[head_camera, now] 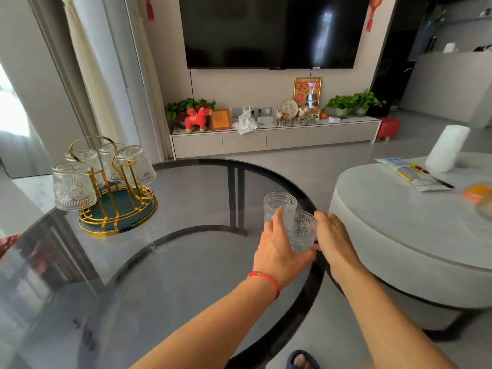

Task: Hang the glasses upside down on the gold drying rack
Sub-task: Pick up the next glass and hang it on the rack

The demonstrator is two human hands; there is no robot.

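Two embossed clear glasses stand upright near the right edge of the round glass table (186, 187). The nearer glass (300, 230) is held between both hands: my left hand (277, 251) wraps its left side and my right hand (334, 241) touches its right side. The farther glass (278, 205) stands just behind, touching my left fingers. The gold drying rack (117, 198), with a dark green tray base, stands at the table's left. Several glasses hang upside down on it, one at the front left (73, 186) and one at the right (137, 165).
A low grey round table (394, 225) sits close on the right, carrying a white cylinder (447, 147), a packet and an orange item. A TV cabinet with plants and ornaments lines the far wall. My slippered foot (302, 360) shows below the glass table's edge.
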